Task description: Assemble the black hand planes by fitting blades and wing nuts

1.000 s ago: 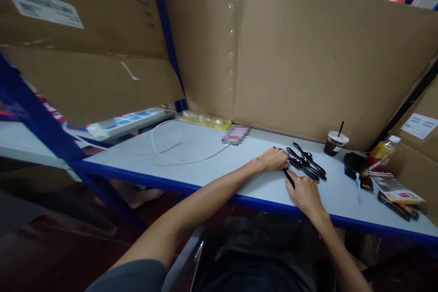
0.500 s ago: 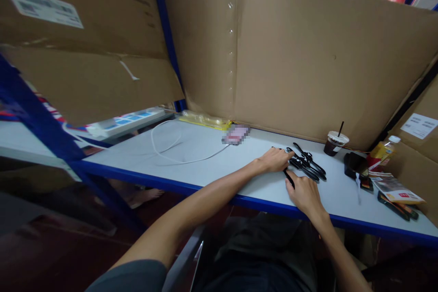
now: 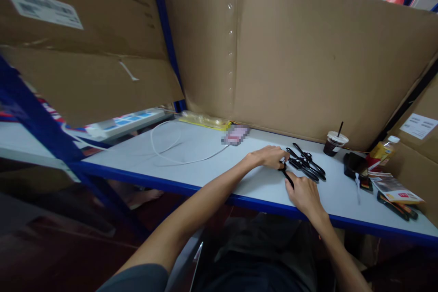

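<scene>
By the front edge of the table (image 3: 137,177), my right hand (image 3: 304,192) grasps a black tool (image 3: 289,179); my left hand (image 3: 273,157) covers its far end, grip unclear. Work looks unfinished; similar tools (image 3: 305,164) lie beside it.

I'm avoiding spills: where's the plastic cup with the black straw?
On the head view's right, the cup stands between the slender black tools and the yellow plastic bottle.

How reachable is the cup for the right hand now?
Probably yes, if the right hand lets go of its black tool: the cup stands farther back on the table, and the loose tools partly between lie low enough to pass over.
</scene>
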The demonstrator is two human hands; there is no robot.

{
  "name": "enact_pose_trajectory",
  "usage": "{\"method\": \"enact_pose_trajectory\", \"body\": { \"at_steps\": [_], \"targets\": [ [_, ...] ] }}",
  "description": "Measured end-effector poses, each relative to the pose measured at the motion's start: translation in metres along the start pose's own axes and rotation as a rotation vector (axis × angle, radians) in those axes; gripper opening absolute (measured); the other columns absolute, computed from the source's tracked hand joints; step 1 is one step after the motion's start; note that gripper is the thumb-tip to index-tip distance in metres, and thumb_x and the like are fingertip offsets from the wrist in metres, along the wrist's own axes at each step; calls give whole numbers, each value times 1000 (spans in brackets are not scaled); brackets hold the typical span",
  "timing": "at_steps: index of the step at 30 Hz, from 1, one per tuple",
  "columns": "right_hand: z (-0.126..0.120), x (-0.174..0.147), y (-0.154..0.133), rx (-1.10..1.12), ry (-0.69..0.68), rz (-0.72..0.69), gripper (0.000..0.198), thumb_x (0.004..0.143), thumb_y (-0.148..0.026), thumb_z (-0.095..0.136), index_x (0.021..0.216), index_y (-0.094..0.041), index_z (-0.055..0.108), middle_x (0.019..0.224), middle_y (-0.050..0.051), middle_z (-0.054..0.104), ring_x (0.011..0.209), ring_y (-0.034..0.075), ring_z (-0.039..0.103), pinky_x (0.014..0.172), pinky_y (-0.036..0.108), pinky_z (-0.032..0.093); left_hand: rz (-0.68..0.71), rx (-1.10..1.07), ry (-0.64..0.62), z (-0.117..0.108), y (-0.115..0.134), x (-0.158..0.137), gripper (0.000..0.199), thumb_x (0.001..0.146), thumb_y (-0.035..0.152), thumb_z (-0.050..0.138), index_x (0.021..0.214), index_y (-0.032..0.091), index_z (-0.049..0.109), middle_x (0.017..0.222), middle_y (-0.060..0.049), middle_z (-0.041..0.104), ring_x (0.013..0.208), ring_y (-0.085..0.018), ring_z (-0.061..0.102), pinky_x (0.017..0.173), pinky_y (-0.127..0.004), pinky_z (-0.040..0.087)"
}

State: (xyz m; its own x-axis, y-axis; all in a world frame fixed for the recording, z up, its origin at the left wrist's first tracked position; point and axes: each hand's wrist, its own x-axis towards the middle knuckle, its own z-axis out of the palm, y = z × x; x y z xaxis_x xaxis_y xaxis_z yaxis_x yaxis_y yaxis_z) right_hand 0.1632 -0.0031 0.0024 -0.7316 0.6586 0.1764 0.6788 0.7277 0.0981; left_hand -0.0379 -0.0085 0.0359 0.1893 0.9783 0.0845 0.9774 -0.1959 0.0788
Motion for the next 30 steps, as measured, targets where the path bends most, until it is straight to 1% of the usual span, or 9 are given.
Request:
{"method": "enact_pose_trajectory", "body": {
  "at_steps": [3,6,10,13,17,20,23,25,30],
  "targets": [
    [0,0,0,5,-9,3,41,104,-36,40,139,-31,59,97,8,77,89,26,74,77,31,50,-1,-10,-11,-1,-3,0,31,84,30,60,114,25,67,99,-8,75,88,-25,70,75,-32,49],
    [-1,0,0,3,-11,3,41,104,-36,40,140,-29,59,97,9,77,89,26,74,77,31,50,-1,5,9,-1,-2,-1,27,84,27,58,109,24,68,97,-8,75,86,-24,70,75,-32,48],
    [-1,0,0,3,-5,-1,41,104,-35,40,139,-29,60,95,9,77,88,26,74,76,30,50,-9,29,52,3,3,-1,19,88,34,59,98,22,71,92,-9,75,82,-25,71,72,-31,48],
    [0,0,0,5,-5,-5,42,104,-35,40,141,-28,58,95,10,77,88,25,74,76,30,50,-47,81,96,10,9,3,23,93,33,55,90,18,72,90,-12,75,83,-26,72,73,-33,49],
    [0,0,0,-3,3,-5,42,104,-35,39,142,-29,58,96,10,77,88,27,74,76,32,51,-110,132,134,19,14,8,29,96,28,50,86,13,72,93,-18,75,87,-29,74,78,-36,52],
    [-1,0,0,1,-9,-5,42,104,-35,39,141,-28,58,96,10,77,88,27,74,76,32,50,-111,176,135,22,16,9,29,97,29,49,92,12,72,95,-19,75,90,-31,74,80,-38,53],
    [-2,0,0,7,-22,-2,41,104,-35,40,139,-27,59,96,10,77,89,26,74,77,31,50,-88,204,148,22,17,8,31,98,34,51,108,12,69,96,-19,75,92,-32,74,80,-39,54],
    [-2,0,0,8,-20,2,41,104,-35,40,139,-27,60,96,10,77,89,26,74,78,31,50,-81,208,147,22,16,7,33,98,37,52,113,12,67,96,-18,75,92,-33,74,79,-39,54],
    [-1,0,0,13,-28,11,41,105,-36,40,141,-28,58,98,11,77,90,26,74,78,31,50,-79,204,117,23,12,9,31,99,38,52,105,14,70,98,-18,75,94,-32,73,79,-37,53]
  ]
}}
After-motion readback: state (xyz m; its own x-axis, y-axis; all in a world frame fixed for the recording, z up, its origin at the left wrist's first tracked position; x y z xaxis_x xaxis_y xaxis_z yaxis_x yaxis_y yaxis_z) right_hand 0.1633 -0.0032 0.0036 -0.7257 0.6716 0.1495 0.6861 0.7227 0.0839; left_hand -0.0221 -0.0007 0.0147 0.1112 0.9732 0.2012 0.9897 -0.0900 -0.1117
